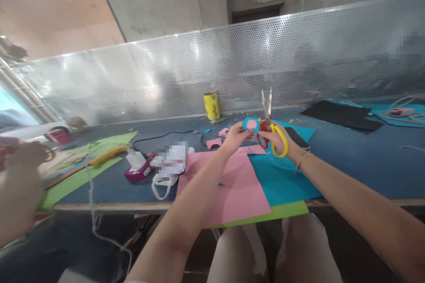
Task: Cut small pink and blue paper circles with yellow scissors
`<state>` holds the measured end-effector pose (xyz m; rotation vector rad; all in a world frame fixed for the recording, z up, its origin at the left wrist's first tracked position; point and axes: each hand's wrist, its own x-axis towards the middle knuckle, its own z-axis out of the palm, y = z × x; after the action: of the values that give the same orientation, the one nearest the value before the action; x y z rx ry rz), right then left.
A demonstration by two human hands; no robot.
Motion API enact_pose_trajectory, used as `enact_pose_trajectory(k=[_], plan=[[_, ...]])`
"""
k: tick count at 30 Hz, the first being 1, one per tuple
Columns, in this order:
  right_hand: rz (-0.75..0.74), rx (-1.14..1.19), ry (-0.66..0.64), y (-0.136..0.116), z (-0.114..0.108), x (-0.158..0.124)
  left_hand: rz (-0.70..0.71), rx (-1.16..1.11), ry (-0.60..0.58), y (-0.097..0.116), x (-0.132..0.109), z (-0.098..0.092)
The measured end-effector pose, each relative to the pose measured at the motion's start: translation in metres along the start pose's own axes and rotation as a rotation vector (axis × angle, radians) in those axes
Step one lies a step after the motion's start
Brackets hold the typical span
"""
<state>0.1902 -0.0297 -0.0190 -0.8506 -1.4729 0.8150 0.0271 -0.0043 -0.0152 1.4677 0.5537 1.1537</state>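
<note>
My left hand [236, 136] pinches a small round paper cutout [251, 124], blue with a pink disc on it. My right hand [282, 140] is closed on scissors [267, 108] with one red and one yellow handle loop. Their blades point up, slightly apart, just right of the cutout and away from the paper. Beneath my forearms lie a pink sheet [229, 190], a blue sheet [282, 177] and the edge of a green sheet [288, 211]. Pink scraps [214, 143] sit left of my left hand. A dark flat phone-like object [298, 137] is partly hidden behind my right hand.
A yellow roll [211, 106] stands near the perforated metal screen [186, 75]. Left are a purple power strip [139, 170], cables and a white strapped item [171, 166]. Black paper [341, 114] lies right. Another person's blurred hand [23, 172] is at far left.
</note>
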Motion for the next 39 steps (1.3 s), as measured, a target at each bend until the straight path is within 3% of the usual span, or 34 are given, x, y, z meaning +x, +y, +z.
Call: enact_pose_trajectory(k=[39], plan=[[0.014, 0.093, -0.012, 0.0015, -0.0019, 0.0020, -0.016, 0.026, -0.007, 0.0032, -0.0016, 0.0021]])
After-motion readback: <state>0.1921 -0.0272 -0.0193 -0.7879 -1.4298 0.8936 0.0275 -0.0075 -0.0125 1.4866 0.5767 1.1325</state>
